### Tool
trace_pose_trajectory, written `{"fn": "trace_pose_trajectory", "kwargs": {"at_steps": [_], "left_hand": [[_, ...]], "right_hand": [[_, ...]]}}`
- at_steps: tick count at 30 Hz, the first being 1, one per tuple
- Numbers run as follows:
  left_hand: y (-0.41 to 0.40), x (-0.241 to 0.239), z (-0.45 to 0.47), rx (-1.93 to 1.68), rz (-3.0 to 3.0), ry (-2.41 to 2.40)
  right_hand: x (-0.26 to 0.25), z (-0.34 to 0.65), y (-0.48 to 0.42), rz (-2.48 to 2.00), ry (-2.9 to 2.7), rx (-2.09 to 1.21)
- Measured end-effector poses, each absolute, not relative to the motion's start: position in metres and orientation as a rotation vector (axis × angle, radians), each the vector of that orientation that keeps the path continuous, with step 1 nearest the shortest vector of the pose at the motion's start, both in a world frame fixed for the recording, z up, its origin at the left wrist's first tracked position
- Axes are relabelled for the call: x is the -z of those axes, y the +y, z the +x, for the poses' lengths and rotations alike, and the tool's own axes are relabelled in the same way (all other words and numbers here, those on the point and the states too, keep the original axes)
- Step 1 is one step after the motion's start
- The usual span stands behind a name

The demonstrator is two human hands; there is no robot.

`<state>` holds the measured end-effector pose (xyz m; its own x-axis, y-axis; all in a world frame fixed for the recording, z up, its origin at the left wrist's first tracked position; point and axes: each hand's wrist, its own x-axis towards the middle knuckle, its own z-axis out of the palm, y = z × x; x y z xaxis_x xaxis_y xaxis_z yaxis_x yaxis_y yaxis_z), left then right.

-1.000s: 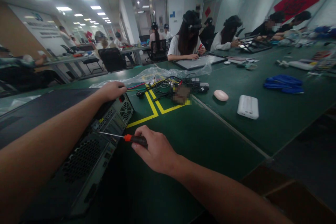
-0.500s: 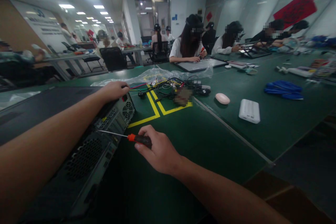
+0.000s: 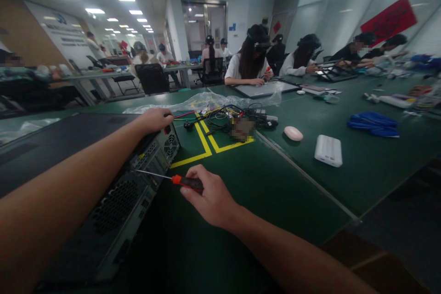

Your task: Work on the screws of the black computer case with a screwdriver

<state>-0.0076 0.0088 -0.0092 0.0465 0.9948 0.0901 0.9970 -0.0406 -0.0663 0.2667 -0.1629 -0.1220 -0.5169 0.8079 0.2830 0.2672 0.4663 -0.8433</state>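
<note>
A black computer case [image 3: 69, 147] lies on its side at the left of the green table, its back panel with vent holes and ports turned toward the right. My left hand [image 3: 155, 120] grips the far top corner of the case, fingers curled over its edge and partly hidden. In my right hand [image 3: 212, 195] is a screwdriver [image 3: 188, 182] with a black and orange handle, held closed between thumb and fingers. Its thin shaft points left, and the tip meets the back panel near the middle. What sits under the tip is too small to make out.
Beyond the case lie tangled cables [image 3: 223, 117] and clear plastic wrap [image 3: 193, 101]. Yellow tape [image 3: 193, 160] marks the table. Rightward are a pink oval object [image 3: 293, 133], a white box-shaped device [image 3: 328, 150] and a blue bundle [image 3: 373, 123]. People sit working across the table.
The camera has tilted slightly, so the scene sits a little lower and farther right. Both hands keep their holds, and the screwdriver tip remains at the same part of the back panel.
</note>
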Motion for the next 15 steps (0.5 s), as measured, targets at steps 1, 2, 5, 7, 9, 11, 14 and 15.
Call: {"fn": "trace_pose_trajectory", "kwargs": {"at_steps": [1, 2, 5, 7, 9, 11, 14, 15], "left_hand": [[0.0091, 0.0096, -0.0079, 0.044, -2.193, -2.099], [0.0095, 0.01, -0.0082, 0.063, -2.195, -2.102], [0.0096, 0.0105, -0.0079, 0.108, -2.183, -2.11], [0.0087, 0.0098, -0.0065, 0.101, -2.171, -2.122], [0.0078, 0.0089, -0.0049, 0.075, -2.169, -2.13], [0.0079, 0.0083, -0.0041, 0.047, -2.173, -2.127], [0.0101, 0.0092, -0.0051, 0.03, -2.177, -2.11], [0.0108, 0.0099, -0.0058, 0.04, -2.18, -2.103]], "right_hand": [[0.1221, 0.2666, -0.1627, -0.896, -2.019, -0.999], [0.1218, 0.2666, -0.1627, -0.899, -2.018, -1.001], [0.1198, 0.2673, -0.1626, -0.891, -2.018, -0.991], [0.1183, 0.2683, -0.1623, -0.881, -2.011, -0.973], [0.1176, 0.2692, -0.1614, -0.874, -2.002, -0.949], [0.1179, 0.2698, -0.1601, -0.869, -1.996, -0.926], [0.1192, 0.27, -0.1578, -0.864, -1.995, -0.905], [0.1196, 0.2699, -0.1571, -0.863, -1.997, -0.902]]}}
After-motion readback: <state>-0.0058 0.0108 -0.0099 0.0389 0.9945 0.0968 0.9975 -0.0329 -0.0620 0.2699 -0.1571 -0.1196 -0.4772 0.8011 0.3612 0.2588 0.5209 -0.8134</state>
